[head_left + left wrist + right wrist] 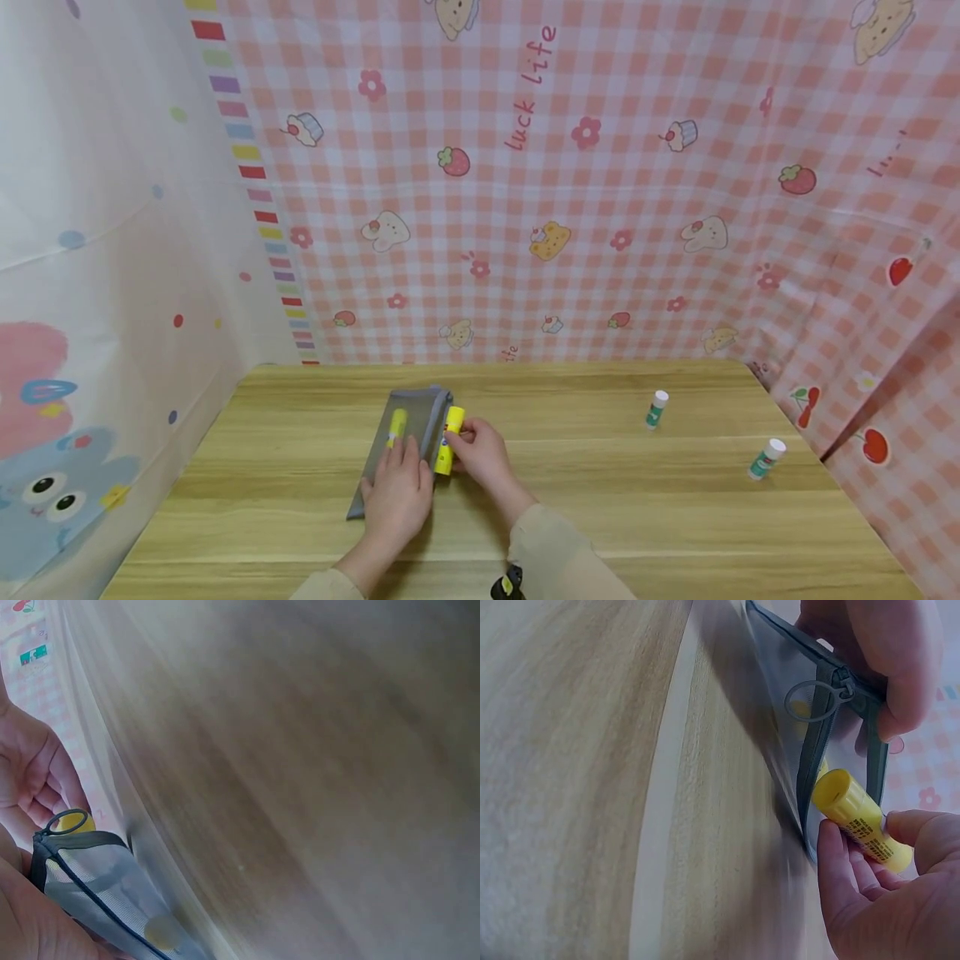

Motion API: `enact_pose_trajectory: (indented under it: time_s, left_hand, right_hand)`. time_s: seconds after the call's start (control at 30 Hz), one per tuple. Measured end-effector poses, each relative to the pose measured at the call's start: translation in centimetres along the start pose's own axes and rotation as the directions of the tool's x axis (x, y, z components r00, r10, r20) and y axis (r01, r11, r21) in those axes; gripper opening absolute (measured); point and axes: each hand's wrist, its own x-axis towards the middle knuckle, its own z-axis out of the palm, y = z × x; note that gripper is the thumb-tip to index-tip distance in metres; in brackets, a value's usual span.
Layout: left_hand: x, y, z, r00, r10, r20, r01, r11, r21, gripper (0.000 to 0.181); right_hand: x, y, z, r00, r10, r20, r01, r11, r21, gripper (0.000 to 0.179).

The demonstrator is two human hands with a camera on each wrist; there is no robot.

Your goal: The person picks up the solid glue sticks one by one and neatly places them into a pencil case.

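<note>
A grey mesh zipper pouch [378, 408] lies on the table with its zipped side parted toward the right. My left hand [399, 492] lies over it and grips its edge by the opening, the thumb at the rim [876, 757]. One yellow glue stick [397, 423] shows through the mesh inside. Another yellow glue stick [862, 820] is pinched between the thumb and fingers of my right hand [483, 454], its end at the pouch's opening. The zipper's ring pull [810, 701] hangs beside the opening. In the left wrist view, the pouch partly hides the held stick.
Two green glue sticks with white caps stand on the right side of the wooden table [600, 517]: one farther back [656, 410], one nearer the right edge [767, 459]. A pink checked cloth [525, 192] hangs behind. Something black [507, 583] is by the right sleeve.
</note>
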Motion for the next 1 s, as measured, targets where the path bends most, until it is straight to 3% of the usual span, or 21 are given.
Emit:
enact_pose_trajectory:
  time_s: [0.5, 1.0]
  left_hand:
    - [0.1, 0.0, 0.1, 1.000, 0.001, 0.000, -0.001, 1.000, 0.013, 0.048]
    - [0.1, -0.1, 0.1, 1.000, 0.001, 0.015, -0.002, 1.000, 0.021, 0.049]
  right_hand:
    - [0.9, 0.2, 0.8, 1.000, 0.020, -0.008, -0.021, 0.996, -0.089, 0.032]
    - [1.5, -0.1, 1.1, 0.998, 0.057, 0.000, -0.055, 0.975, -0.214, 0.023]
